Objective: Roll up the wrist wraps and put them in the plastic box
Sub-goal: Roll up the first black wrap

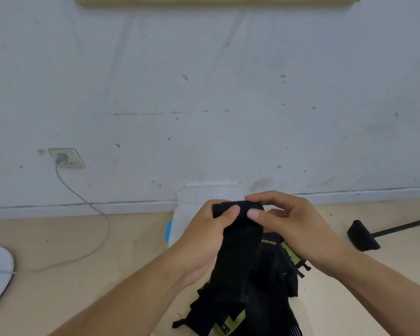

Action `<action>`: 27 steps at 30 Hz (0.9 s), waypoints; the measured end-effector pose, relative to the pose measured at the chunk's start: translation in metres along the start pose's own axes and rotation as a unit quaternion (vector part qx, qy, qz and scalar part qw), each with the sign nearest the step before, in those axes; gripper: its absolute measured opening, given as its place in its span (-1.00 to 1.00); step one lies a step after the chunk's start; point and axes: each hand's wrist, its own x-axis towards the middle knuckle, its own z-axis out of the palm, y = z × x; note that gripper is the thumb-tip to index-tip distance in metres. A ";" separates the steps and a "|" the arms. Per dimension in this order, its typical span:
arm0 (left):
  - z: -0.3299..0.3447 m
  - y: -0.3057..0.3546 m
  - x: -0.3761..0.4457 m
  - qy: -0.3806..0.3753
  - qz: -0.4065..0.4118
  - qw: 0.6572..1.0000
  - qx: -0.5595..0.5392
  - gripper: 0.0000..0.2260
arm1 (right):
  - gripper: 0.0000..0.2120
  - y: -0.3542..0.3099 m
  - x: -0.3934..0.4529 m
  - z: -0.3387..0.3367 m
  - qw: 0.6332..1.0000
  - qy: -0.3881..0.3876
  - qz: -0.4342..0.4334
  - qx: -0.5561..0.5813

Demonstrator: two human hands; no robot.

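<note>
Black wrist wrap [238, 241] pinched at top by both hands, left hand [204, 236], right hand [291, 229]

Matt black cloth wrist wraps [238, 251]; translucent plastic box [194, 202].

- One wide-angle view only, worn on the person's head, so no second view shares the scene.
- It faces forward and slightly down, toward a scuffed white wall [228, 93] where it meets the pale wooden floor [58, 238].
- It sits close above the two bare forearms, which enter from the bottom edge.
- The frame's edges bend, as a wide lens gives.
</note>
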 end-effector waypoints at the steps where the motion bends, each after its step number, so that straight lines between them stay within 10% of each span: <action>1: 0.000 0.000 0.000 -0.003 0.006 1.000 0.009 -0.81 | -0.58 0.001 0.001 -0.002 1.000 0.000 0.012 0.015; 5: 0.000 -0.001 0.000 -0.011 0.018 1.000 0.016 -0.79 | -0.36 0.006 0.003 -0.002 0.997 -0.031 0.048 0.048; 27: -0.003 0.005 0.001 0.014 0.039 0.998 0.039 -0.58 | -0.72 -0.004 -0.001 0.010 0.997 0.014 -0.034 0.065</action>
